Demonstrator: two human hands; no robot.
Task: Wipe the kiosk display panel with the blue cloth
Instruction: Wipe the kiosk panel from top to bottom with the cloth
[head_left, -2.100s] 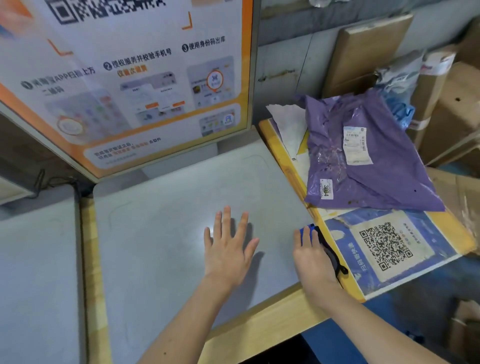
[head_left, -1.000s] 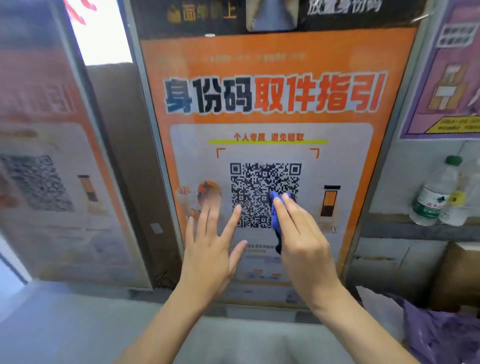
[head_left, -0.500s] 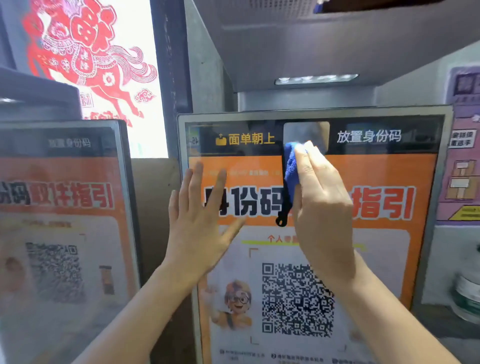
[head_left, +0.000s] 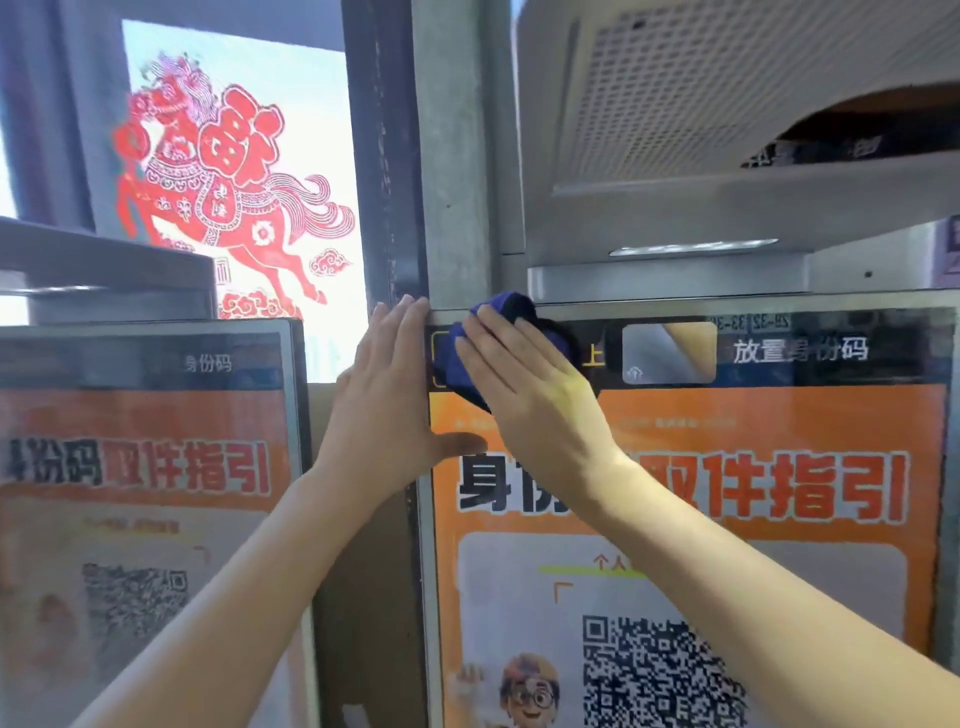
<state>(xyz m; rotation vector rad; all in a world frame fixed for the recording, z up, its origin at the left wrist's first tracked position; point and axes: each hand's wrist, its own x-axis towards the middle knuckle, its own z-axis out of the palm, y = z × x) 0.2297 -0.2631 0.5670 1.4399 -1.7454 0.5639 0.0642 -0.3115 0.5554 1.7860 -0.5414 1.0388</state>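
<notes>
Orange kiosk screen (head_left: 727, 467), our right hand (head_left: 524, 395) flat, pressing the blue cloth (head_left: 457, 364) into its top-left corner, left hand (head_left: 384, 410) open on the frame.

A parcel pickup station: two self-service kiosk screens (head_left: 685, 519) (head_left: 145, 519) show orange pickup instructions with QR codes (head_left: 660, 675) (red paper-cut horse (head_left: 228, 197) on the window).

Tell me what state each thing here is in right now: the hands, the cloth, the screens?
Right hand: flat, pressing the blue cloth on the panel.
Left hand: open, fingers flat on the panel's left frame, thumb on the screen.
Blue cloth: bunched, against the panel's top left corner.
Kiosk display panel: lit, showing an orange notice and QR code.
Second screen: lit, blurred.
Red horse paper-cut: stuck on the window.
</notes>
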